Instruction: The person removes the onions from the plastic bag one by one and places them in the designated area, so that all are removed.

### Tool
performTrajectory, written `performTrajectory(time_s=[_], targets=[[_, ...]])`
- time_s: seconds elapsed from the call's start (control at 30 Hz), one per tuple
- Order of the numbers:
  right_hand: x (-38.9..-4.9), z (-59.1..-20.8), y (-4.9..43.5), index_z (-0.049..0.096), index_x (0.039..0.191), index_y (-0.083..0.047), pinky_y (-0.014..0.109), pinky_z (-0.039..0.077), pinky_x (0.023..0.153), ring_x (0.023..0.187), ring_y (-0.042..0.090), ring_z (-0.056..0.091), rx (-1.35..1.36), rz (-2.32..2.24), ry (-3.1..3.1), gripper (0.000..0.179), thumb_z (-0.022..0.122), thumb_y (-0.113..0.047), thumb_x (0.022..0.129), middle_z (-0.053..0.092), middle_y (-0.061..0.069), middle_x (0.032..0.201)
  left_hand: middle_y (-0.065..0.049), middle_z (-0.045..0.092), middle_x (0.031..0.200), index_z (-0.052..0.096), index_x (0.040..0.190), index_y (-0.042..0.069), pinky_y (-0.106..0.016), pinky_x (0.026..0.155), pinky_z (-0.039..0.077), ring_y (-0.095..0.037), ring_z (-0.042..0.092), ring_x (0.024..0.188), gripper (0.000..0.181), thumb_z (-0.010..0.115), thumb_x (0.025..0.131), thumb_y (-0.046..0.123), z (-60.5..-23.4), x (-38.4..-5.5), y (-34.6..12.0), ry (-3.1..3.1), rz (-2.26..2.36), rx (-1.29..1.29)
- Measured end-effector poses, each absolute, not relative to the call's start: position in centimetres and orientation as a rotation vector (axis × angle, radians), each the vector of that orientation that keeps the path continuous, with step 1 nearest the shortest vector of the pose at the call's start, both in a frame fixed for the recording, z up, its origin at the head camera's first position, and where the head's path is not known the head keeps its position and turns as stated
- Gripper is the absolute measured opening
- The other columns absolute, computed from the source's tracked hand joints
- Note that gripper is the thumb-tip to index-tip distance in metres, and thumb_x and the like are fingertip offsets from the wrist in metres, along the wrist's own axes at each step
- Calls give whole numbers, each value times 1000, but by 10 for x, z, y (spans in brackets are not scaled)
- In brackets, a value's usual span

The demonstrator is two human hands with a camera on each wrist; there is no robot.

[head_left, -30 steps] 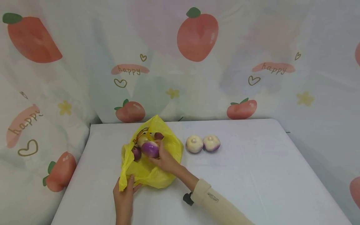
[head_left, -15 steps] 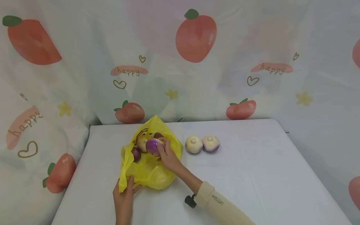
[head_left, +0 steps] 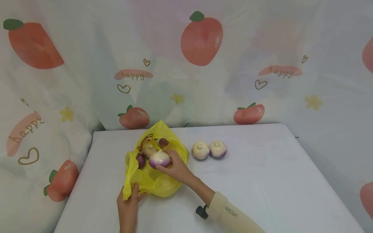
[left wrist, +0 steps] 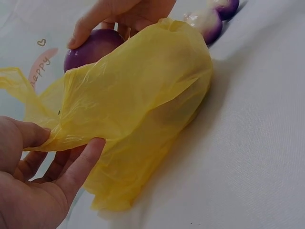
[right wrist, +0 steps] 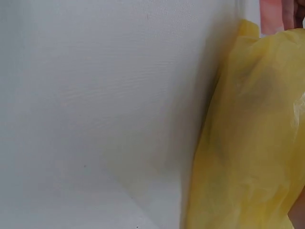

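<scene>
My right hand (head_left: 178, 168) pinches a glossy white-and-purple onion (head_left: 159, 158) with its pointed end up, in the mouth of a yellow plastic bag (head_left: 167, 189). My left hand (head_left: 128, 202) grips the bag's near rim; in the left wrist view its thumb and fingers (left wrist: 83, 164) pinch the plastic. Inside the bag lie a yellowish onion-like bulb (head_left: 147, 149), a dark purple one (head_left: 141, 160) and a reddish one (head_left: 163, 142). The right wrist view shows mostly the bag's side (right wrist: 252, 143), and the held onion is hidden there.
Two more white-and-purple onions (head_left: 200, 150) sit side by side on the white table (head_left: 256, 181), right of the bag. A fruit-printed cloth (head_left: 201, 90) hangs behind the table's back edge. A small black camera part (head_left: 201, 212) sits at the right wrist.
My right hand has turned the held onion from its purple side to its white pointed side, moving it slightly over the bag's mouth. My left hand stays on the rim.
</scene>
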State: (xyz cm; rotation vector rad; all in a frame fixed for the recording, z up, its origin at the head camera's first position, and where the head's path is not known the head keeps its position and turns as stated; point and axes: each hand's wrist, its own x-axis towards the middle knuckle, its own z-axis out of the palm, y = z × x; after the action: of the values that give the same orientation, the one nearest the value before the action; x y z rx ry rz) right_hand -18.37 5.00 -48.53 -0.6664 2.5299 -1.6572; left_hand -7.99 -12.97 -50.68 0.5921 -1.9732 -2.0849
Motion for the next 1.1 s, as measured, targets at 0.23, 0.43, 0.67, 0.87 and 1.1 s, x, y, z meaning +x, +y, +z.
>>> performTrajectory(time_s=[0.23, 0.43, 0.67, 0.87, 1.1], targets=[[-175, -481, 59, 49, 136, -15, 31, 47, 97, 116, 14, 43, -704, -1687, 2567, 62, 74, -32, 82, 48, 1, 129, -17, 49, 117, 47, 129, -2, -31, 76, 58, -11, 58, 93, 41, 56, 97, 21, -508, -78, -130, -1969, -2083, 589], [-158, -461, 71, 46, 137, -6, 36, 50, 94, 115, 25, 44, -659, -1810, 2479, 64, 76, -14, 81, 46, 13, 128, -16, 48, 115, 48, 127, -1, -30, 75, 58, -13, 58, 93, 41, 56, 97, 24, -509, -78, -130, -1996, -2074, 638], [-169, -484, 88, 30, 143, -2, 31, 49, 95, 118, 20, 45, -616, -1793, 2535, 82, 78, -24, 79, 40, 11, 136, -16, 48, 116, 47, 127, -1, -30, 75, 58, -15, 58, 93, 39, 56, 97, 23, -510, -78, -132, -2001, -2078, 653], [-173, -482, 104, 28, 143, -1, 37, 47, 98, 122, 26, 43, -628, -1860, 2550, 83, 79, -16, 79, 37, 14, 141, -14, 48, 115, 48, 127, 1, -29, 75, 58, -14, 57, 93, 39, 56, 97, 25, -508, -80, -134, -2011, -2069, 656], [-163, -451, 119, 36, 136, 7, 42, 50, 93, 111, 36, 48, -637, -1847, 2701, 75, 78, -2, 76, 35, 26, 131, -15, 48, 117, 48, 126, 0, -28, 75, 58, -18, 57, 96, 43, 56, 96, 30, -508, -81, -134, -2041, -2051, 672]])
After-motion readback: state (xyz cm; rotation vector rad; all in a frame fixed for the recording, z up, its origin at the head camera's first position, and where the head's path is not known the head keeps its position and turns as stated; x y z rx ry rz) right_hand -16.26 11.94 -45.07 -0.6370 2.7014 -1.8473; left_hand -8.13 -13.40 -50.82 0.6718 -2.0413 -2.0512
